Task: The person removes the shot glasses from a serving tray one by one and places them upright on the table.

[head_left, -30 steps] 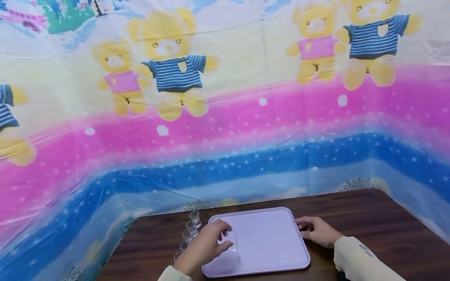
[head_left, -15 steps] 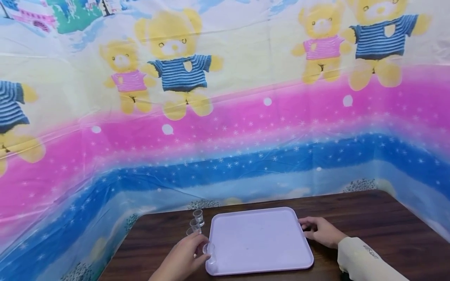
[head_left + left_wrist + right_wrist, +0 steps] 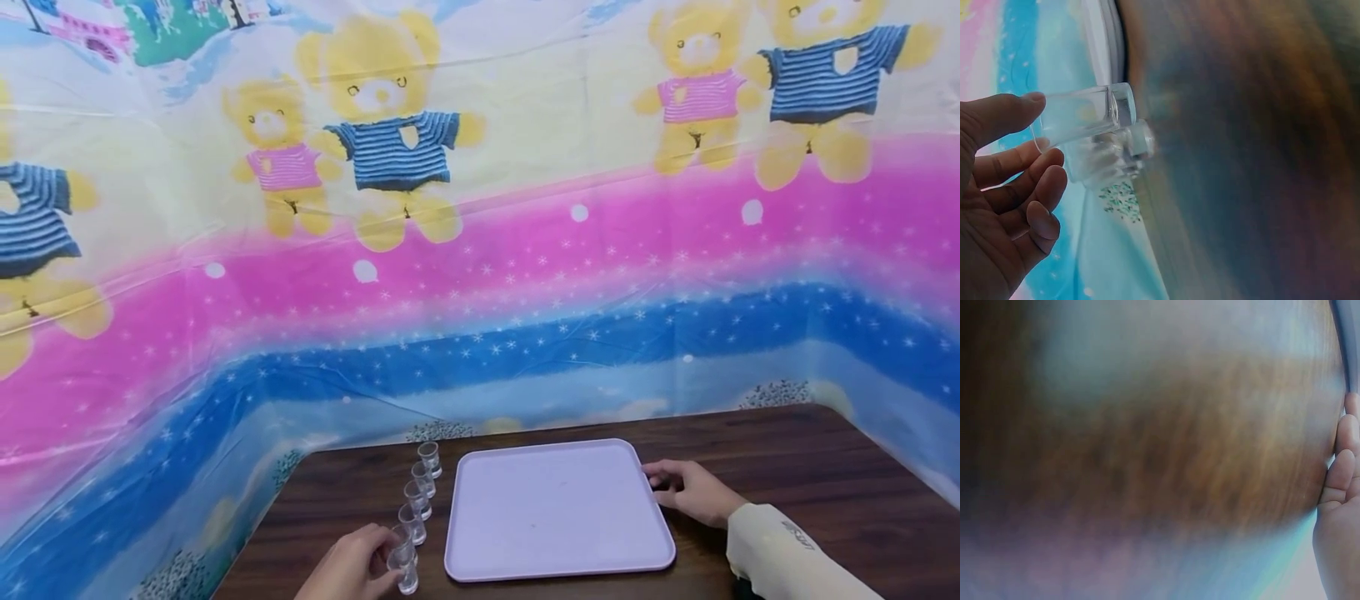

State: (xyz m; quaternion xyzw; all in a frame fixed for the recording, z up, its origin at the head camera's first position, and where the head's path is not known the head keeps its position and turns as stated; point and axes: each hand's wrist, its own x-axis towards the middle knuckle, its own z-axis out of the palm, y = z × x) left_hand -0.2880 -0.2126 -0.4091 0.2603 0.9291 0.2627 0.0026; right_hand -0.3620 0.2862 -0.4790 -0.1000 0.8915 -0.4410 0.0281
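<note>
My left hand pinches a small clear shot glass at the near end of a row of similar glasses, left of the tray. In the left wrist view, thumb and index finger grip this glass near its rim, the other fingers loosely curled. Another glass overlaps it there. A pale lilac rectangular tray lies flat with nothing on it. At the tray's right edge rests my right hand, fingertips and thumb against the rim from outside. The right wrist view catches only part of this hand.
Several clear shot glasses stand in a line toward the back, close beside the tray's left edge. Everything is on a dark brown wooden table. A printed cloth with bears hangs behind the table.
My left hand has carried the shot glass leftward from over the tray, past its left edge, to the near end of the row. The right hand has stayed at the tray's edge.
</note>
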